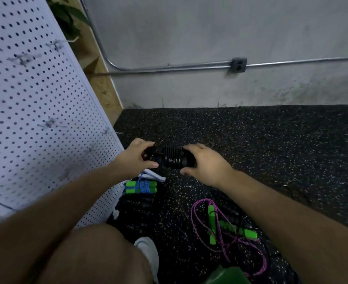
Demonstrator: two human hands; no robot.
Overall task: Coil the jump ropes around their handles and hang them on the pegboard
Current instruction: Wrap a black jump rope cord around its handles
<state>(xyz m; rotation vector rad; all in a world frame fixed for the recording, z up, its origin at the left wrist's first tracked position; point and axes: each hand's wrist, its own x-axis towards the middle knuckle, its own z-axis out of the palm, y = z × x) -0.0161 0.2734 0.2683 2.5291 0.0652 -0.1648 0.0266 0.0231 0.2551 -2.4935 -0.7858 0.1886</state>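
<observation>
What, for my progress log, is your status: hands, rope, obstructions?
Left hand and right hand each grip an end of the black jump rope, coiled, not yet hung. Pegboard at left, nothing between. Pink jump rope loose on floor.

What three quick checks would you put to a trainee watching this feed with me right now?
1. True or false: the purple rope with green handles is already coiled around its handles.
2. Which item do the left hand and right hand hold between them? A) a water bottle B) the black rope bundle C) a metal hook
3. Fill in: the coiled blue rope lies on the ____, close to the pegboard.
Key: 1 false; 2 B; 3 floor.
</observation>
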